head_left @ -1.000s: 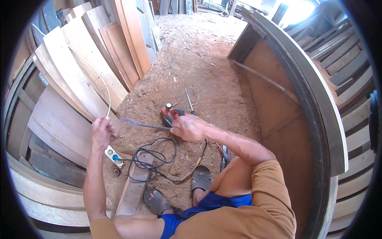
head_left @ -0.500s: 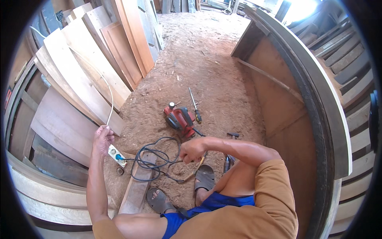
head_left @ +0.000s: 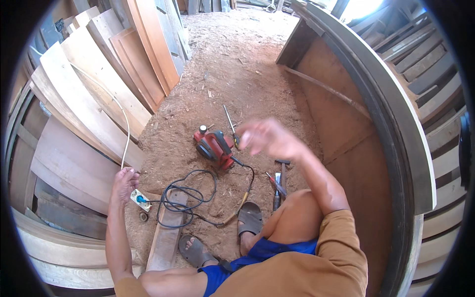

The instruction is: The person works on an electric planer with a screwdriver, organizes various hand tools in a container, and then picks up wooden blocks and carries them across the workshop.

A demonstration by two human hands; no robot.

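With its fingers closed, my left hand (head_left: 124, 184) pinches the white cable (head_left: 124, 121) just above a white power strip (head_left: 141, 202). A blue plug sits in one of the strip's sockets. My right hand (head_left: 267, 137) is in the air over the ground, smeared by motion, so its fingers do not show clearly. Beneath and beside it lies a screwdriver (head_left: 229, 119), its handle partly covered by that hand. Left of the hand, a red electric planer (head_left: 217, 150) with a white knob rests on the ground. Its dark cord (head_left: 199, 198) lies in loose loops nearer to me.
A short plank (head_left: 166, 237) lies by my left foot. A hammer (head_left: 283, 171) and a chisel (head_left: 277, 193) lie beside my right knee. Boards (head_left: 74, 94) lean along the left. A large wooden panel frame (head_left: 366, 163) stands on edge at right. Shavings cover the ground.
My right hand has left the dark cord, rising forward and right toward the screwdriver. The cord near the planer lies lower on the ground. My left hand still pinches the white cable.
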